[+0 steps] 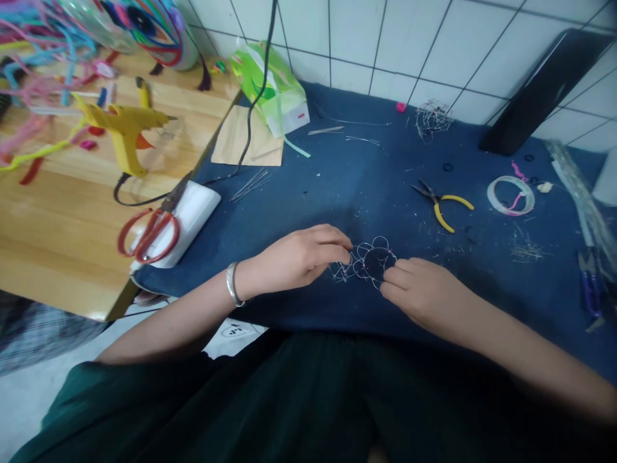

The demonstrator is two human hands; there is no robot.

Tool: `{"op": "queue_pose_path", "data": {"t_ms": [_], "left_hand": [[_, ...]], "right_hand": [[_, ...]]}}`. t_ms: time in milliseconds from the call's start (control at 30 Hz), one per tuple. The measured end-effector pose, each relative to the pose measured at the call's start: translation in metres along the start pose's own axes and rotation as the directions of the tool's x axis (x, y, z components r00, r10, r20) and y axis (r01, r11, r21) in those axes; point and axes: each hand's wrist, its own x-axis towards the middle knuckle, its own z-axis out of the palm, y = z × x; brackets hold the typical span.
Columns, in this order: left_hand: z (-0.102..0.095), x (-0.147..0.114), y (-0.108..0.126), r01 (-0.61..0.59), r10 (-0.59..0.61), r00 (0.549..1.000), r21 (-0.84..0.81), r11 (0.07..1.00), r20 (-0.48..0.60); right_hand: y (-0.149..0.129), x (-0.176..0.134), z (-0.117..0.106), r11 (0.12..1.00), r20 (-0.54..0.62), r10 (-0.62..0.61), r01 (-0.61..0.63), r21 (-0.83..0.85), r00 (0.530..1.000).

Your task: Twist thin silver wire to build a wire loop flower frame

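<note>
Between my hands, near the front of the dark blue cloth point(308, 199), is a thin wire piece bent into flower-like loops point(380, 243), with small pinkish spots at some joints. My right hand point(424, 289) is closed on the right side of the loops, its fingertips pinched over the wire. My left hand point(303, 257), wearing a silver bangle point(232, 285) at the wrist, has its fingers curled over the left side of the piece. Beneath those fingers lies a tangle of wire loops point(343, 273). The exact contact of the left fingertips is hidden.
Yellow-handled pliers point(443, 204) lie beyond my right hand. Red-handled scissors point(153, 233) and a yellow glue gun point(124, 128) are on the left. Loose wires point(250, 184), a tape roll point(490, 196) and a green tissue pack point(270, 87) lie further back. Blue-handled pliers point(590, 286) sit far right.
</note>
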Motion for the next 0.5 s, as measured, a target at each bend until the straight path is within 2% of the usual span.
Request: {"op": "queue_pose_path", "data": {"t_ms": [300,500], "left_hand": [[0.003,0.004,0.003,0.001,0.000,1.000,0.063,0.998,-0.011],[0.005,0.007,-0.002,0.022,-0.023,0.998,-0.014,1.000,-0.063]], "right_hand": [[-0.002,-0.002,0.006,0.998,-0.037,0.031,-0.033,-0.053,0.999],[0.007,-0.006,0.012,0.991,0.036,0.073,-0.076,0.110,0.997]]}}
